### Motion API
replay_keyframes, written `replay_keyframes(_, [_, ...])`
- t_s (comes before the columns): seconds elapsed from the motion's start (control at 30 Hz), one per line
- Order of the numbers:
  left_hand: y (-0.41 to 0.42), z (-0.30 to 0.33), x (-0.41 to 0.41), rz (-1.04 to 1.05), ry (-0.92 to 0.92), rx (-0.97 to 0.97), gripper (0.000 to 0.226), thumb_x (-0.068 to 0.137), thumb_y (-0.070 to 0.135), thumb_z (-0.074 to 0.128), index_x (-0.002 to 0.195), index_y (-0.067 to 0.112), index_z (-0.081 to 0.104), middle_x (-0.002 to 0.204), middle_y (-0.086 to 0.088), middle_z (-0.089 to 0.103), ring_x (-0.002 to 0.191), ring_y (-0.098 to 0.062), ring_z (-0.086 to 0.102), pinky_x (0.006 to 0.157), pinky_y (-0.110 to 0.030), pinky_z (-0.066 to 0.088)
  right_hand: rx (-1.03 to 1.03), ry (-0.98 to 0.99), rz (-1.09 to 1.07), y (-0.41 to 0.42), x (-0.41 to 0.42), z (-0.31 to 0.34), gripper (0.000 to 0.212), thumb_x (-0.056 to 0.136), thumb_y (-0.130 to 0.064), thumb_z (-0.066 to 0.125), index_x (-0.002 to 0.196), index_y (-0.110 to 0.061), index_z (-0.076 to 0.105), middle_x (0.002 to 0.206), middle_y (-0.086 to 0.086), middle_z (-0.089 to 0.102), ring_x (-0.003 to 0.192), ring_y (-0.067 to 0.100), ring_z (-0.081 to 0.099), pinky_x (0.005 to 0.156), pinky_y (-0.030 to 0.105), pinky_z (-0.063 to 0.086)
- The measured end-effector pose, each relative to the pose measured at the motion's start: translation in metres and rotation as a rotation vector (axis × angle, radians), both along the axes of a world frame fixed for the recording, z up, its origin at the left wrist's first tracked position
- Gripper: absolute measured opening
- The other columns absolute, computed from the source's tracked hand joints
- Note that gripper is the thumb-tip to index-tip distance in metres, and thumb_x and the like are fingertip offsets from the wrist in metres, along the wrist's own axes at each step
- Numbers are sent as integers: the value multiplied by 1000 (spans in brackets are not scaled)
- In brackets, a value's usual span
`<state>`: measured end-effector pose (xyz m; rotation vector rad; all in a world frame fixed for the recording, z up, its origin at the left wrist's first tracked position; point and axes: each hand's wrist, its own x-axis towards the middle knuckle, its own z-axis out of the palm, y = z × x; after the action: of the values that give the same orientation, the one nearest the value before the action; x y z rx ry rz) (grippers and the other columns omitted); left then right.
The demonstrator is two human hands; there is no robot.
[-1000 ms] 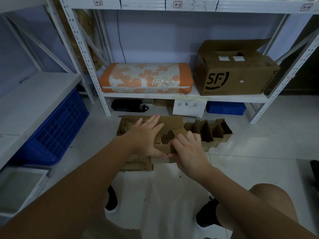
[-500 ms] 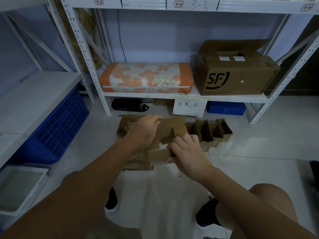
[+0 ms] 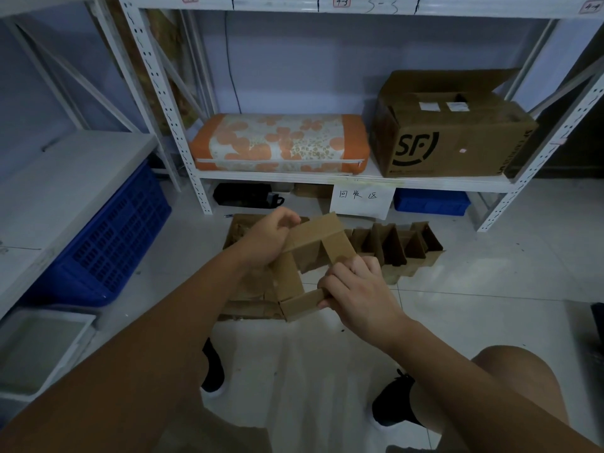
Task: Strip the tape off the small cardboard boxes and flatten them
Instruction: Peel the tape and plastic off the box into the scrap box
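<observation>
Gripping opposite ends, a small opened box (image 3: 313,253) is held above the floor (image 3: 457,315): left hand (image 3: 266,240) curled around its far flap, right hand (image 3: 354,289) pinching its near flap.

"SF" is printed on the large cardboard box (image 3: 451,138) at one o'clock; "4-3" marks the shelf label (image 3: 341,1) at twelve.

Both your arms reach forward from the lower edge of the view, bare to the elbow. Your left hand (image 3: 268,238) is raised, back toward the camera, its fingers curled over the upper left edge of the small cardboard box (image 3: 315,253). Your right hand (image 3: 354,289) sits lower and nearer, knuckles up, thumb and fingers pinching the box's lower flap. Your right knee is bent at lower right.
</observation>
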<state>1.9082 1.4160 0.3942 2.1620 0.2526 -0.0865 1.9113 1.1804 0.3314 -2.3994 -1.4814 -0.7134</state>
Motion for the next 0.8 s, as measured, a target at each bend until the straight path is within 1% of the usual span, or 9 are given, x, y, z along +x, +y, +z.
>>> replay_keyframes(0.2, [-6,-6,-8,-14,131,-31,30,111,23,33,111,28,64,115,-3,63,101,-20,63,78,-35,50,30,-19,20,7,-3,0,23,103,-43,51,99,-23,62,102,-4,61,96,20,52,87,38,37])
replay_keyframes(0.33, [-9,-7,-8,-73,161,-32,27,109,38,45,111,25,69,123,-4,63,105,-16,60,84,-32,48,23,14,5,6,-5,-6,26,101,-46,53,100,-22,62,103,-4,60,96,20,50,84,37,36])
replay_keyframes(0.4, [-7,-10,-9,-112,208,113,54,100,69,44,127,28,66,134,2,53,118,-15,51,101,-40,43,35,33,-21,7,-3,-6,24,97,-46,61,99,-22,63,104,-4,61,97,18,47,83,36,35])
replay_keyframes(0.47, [-7,-10,-13,-197,257,356,102,74,100,32,151,35,45,138,8,35,131,-19,34,113,-50,27,10,28,-44,6,1,-5,23,91,-43,70,98,-22,63,104,-4,60,97,18,45,81,35,34])
replay_keyframes(0.5, [-7,-9,-15,-255,262,465,120,61,106,29,158,35,32,141,8,31,136,-22,29,114,-51,22,-4,30,-53,5,4,-4,25,87,-41,75,98,-22,63,103,-5,60,97,18,44,80,36,34])
replay_keyframes(0.57, [-8,-8,-19,-383,258,623,142,50,107,39,165,30,6,158,5,20,147,-27,17,120,-51,14,-14,52,-76,3,8,-1,27,80,-33,81,98,-24,62,102,-6,59,95,17,44,80,36,37])
replay_keyframes(0.63, [-10,-11,-25,-477,227,682,149,52,100,59,164,31,-12,168,4,5,154,-26,6,125,-53,10,-2,66,-90,3,10,2,28,78,-27,80,99,-26,61,104,-7,59,95,16,43,80,35,35])
replay_keyframes(0.7, [-13,-15,-30,-453,135,630,143,63,88,70,164,29,-11,169,3,5,154,-25,8,125,-50,19,4,56,-85,4,10,5,27,79,-25,80,99,-26,61,103,-7,59,94,16,44,79,34,33])
replay_keyframes(0.8, [-18,-18,-33,-396,19,567,127,75,75,73,165,23,0,163,-1,19,147,-25,20,117,-42,33,-1,42,-97,4,12,8,25,80,-26,82,98,-25,65,101,-7,60,93,16,44,78,34,33])
